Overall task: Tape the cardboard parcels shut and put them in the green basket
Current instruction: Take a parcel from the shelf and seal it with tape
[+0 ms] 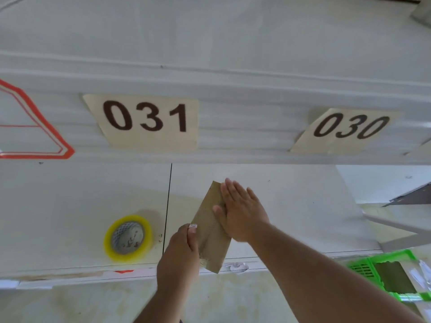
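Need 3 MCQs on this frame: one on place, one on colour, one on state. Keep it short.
1. Where is the tape roll relative to the parcel?
A left B right C on top
2. What colour is the basket?
A red B green C blue
3. How is the right hand on the parcel?
A flat, pressing B fist C off it

A: the roll lies on the table left of the parcel.
B: its rim at lower right is bright green.
A: straight fingers lie flat on the parcel while the left hand grips its near end.
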A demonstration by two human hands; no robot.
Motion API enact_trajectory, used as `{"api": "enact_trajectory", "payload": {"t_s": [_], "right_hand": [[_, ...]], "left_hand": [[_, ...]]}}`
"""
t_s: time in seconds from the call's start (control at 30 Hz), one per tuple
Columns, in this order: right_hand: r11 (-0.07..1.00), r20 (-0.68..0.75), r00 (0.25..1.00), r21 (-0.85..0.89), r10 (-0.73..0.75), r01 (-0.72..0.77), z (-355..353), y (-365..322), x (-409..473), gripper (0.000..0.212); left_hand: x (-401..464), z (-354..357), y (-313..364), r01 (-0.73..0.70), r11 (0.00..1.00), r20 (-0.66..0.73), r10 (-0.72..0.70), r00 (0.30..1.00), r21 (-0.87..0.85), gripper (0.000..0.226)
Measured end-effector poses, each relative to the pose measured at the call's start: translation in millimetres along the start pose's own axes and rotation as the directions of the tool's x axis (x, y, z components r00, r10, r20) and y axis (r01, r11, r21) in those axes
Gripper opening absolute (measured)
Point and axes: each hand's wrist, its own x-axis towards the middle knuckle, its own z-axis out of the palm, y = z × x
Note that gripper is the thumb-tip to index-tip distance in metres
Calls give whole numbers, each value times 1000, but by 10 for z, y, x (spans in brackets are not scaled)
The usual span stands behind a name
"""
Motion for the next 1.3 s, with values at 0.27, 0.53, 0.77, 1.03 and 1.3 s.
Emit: {"api": "enact_trajectory", "payload": {"t_s": [0.27,0.53,0.77,1.03,1.3], "right_hand": [[792,63,985,586,163,-169,-428,144,-17,38],[910,-658,677,-31,-330,413,-65,-214,-728,41],[874,-596,683,-67,-422,482,395,-272,-1150,41],[979,-261,951,73,-164,189,-137,-77,-733,67],[821,87,990,553,114,-143,-484,135,-272,59]], "left_hand": [[-127,-15,-72,230,950,-23,-240,971,-210,55],[-40,27,-16,416,739,212,-359,909,-531,27],[-247,-328,603,73,937,-10,-81,997,-341,56],[-250,-215,495,-9,978,-4,8,1000,-208,51],[-309,-268,462,245,967,17,-245,969,-71,73]]}}
